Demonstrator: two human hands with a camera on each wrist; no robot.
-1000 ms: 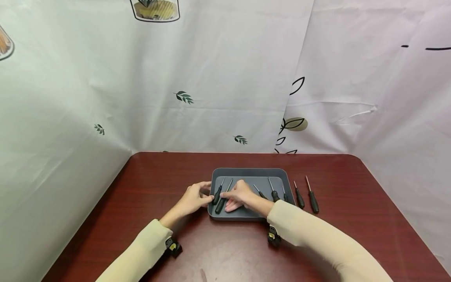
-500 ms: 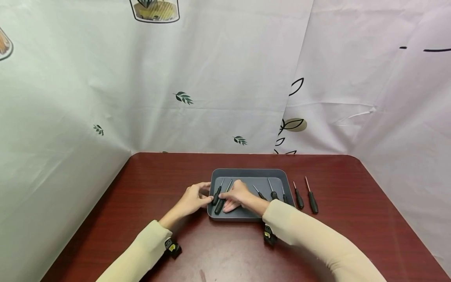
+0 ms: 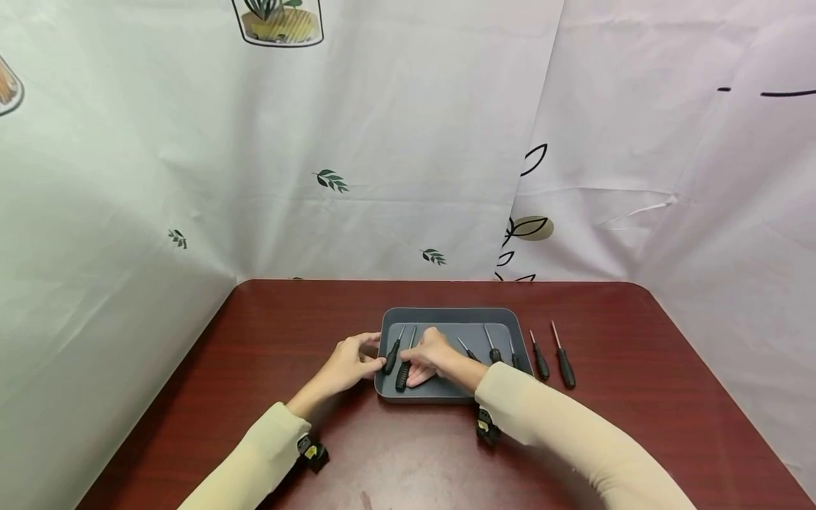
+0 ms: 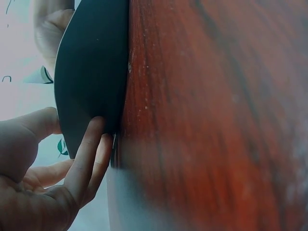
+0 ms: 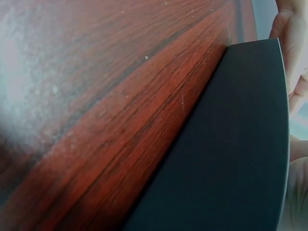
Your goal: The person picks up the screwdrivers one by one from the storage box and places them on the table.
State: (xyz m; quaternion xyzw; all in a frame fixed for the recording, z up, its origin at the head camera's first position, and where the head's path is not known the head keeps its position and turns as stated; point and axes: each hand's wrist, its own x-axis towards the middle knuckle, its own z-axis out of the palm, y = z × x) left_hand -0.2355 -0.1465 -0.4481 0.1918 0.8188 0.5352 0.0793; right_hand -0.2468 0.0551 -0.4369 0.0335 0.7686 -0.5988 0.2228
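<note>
A shallow dark grey tray [image 3: 449,330] lies on the table with several black-handled screwdrivers in it. My left hand [image 3: 347,364] grips its left side; the left wrist view shows the thumb at the rim and fingers [image 4: 86,154] against the outer wall. Reaching into the tray, my right hand [image 3: 435,352] pinches a screwdriver with a ribbed handle [image 3: 403,377], its shaft pointing to the back. Just left of that lies another screwdriver [image 3: 392,358], close to my left thumb. In the right wrist view the tray wall [image 5: 226,144] hides most of the right hand.
On the tray's right side are a short screwdriver [image 3: 470,353], a longer one [image 3: 494,353] and one by the wall [image 3: 514,360], partly behind the right forearm. Two more, a smaller [image 3: 541,363] and a larger [image 3: 565,368], lie on the red-brown table [image 3: 306,304] right of the tray.
The ribbed screwdriver has turned in my right hand, its handle end swinging a little to the right and its tip to the left. My left hand keeps its place on the tray.
</note>
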